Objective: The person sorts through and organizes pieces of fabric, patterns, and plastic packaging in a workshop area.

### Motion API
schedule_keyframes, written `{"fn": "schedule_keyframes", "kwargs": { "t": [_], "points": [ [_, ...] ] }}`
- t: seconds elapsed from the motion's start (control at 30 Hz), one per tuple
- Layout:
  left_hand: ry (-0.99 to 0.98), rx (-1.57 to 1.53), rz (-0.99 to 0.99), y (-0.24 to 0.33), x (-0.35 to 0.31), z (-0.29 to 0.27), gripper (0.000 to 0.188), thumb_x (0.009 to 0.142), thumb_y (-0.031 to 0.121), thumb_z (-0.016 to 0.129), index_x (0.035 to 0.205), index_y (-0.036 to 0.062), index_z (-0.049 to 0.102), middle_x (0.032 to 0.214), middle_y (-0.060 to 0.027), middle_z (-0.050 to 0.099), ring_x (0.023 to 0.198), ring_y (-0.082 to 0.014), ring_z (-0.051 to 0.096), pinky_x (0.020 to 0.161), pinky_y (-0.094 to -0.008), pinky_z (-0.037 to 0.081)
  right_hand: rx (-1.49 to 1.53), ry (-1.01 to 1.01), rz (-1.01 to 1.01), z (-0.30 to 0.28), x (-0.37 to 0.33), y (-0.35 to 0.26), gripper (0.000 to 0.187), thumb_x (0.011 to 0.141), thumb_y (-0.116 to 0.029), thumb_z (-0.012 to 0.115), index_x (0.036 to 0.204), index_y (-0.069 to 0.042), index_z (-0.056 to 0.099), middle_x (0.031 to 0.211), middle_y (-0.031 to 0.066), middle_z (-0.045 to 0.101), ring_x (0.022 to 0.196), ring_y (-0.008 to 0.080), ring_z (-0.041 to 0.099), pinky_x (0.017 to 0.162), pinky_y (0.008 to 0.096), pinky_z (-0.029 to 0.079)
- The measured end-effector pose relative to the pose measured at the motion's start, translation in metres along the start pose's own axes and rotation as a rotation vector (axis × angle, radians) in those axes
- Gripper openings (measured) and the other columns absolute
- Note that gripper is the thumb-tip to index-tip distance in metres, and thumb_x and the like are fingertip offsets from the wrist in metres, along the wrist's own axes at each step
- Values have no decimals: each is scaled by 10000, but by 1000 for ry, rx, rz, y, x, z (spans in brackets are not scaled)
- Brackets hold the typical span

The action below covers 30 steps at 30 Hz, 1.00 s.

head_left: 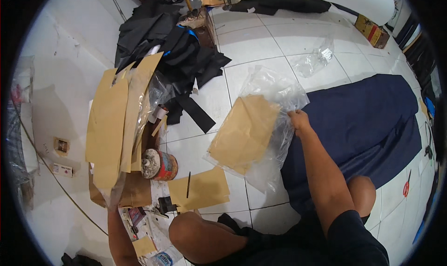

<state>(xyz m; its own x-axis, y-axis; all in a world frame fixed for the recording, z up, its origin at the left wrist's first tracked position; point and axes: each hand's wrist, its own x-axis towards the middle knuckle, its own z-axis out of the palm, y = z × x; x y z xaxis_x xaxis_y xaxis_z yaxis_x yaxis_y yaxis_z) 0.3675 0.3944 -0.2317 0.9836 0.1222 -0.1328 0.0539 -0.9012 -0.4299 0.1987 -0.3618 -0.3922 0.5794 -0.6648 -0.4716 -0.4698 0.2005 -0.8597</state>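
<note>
In the head view, a white tiled floor (258,40) is bordered by a white wall (70,103) and strewn with black scraps (144,30) and dark blue cloth (354,121). On the tiles, a clear plastic bag (274,166) of tan sheets (247,131) is pinched along its right edge by the right hand (299,121); the sheets' long axis is slanted from lower left to upper right. A tan card stack (107,131), tilted likewise, is met at its lower end by the left hand (113,211), whose grip cannot be told.

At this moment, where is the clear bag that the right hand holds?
In the head view, the clear bag is near the centre, over floor tiles, at the left edge of the navy cloth.
</note>
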Motion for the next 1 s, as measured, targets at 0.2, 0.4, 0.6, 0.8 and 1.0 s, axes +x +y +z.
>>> {"fn": "schedule_keyframes", "kwargs": {
  "t": [0.2,0.4,0.6,0.8,1.0],
  "points": [
    [-26,8,-41,-17,-9,9,562,732,408,663,1232,182,543,1226,-64,588,1065,-253,577,868,-407,486,837,-228,52,14,-37,-74,392,892,-274,443,1118,32,538,1016,151,624,891,307,604,806,471,506],
    [-51,-105,-83,-40,20,45,532,744,412,659,1205,165,557,1173,-63,603,1006,-242,593,813,-395,497,1101,-394,-3,7,-53,-121,451,911,-326,392,1097,52,554,1041,175,611,937,300,595,836,434,499],
    [-164,-425,-188,-79,7,67,344,798,303,614,1052,72,608,828,-116,646,646,-241,626,561,-361,526,1104,-715,-172,20,-64,-181,388,899,-276,440,1085,52,534,995,169,617,882,297,618,770,422,526],
    [-552,-445,-100,2,-55,-30,155,785,94,538,795,-42,612,665,-160,652,520,-238,652,485,-373,540,731,-428,-522,28,-149,-282,330,884,-255,521,1061,24,525,954,111,619,871,245,615,771,366,517],
    [201,-392,59,-2,-109,-95,382,774,161,599,1138,52,555,722,-155,653,687,-221,669,663,-334,525,396,-581,-664,55,-199,-303,189,902,-210,529,1032,-78,493,948,110,609,827,214,607,686,379,529]
  ]
}}
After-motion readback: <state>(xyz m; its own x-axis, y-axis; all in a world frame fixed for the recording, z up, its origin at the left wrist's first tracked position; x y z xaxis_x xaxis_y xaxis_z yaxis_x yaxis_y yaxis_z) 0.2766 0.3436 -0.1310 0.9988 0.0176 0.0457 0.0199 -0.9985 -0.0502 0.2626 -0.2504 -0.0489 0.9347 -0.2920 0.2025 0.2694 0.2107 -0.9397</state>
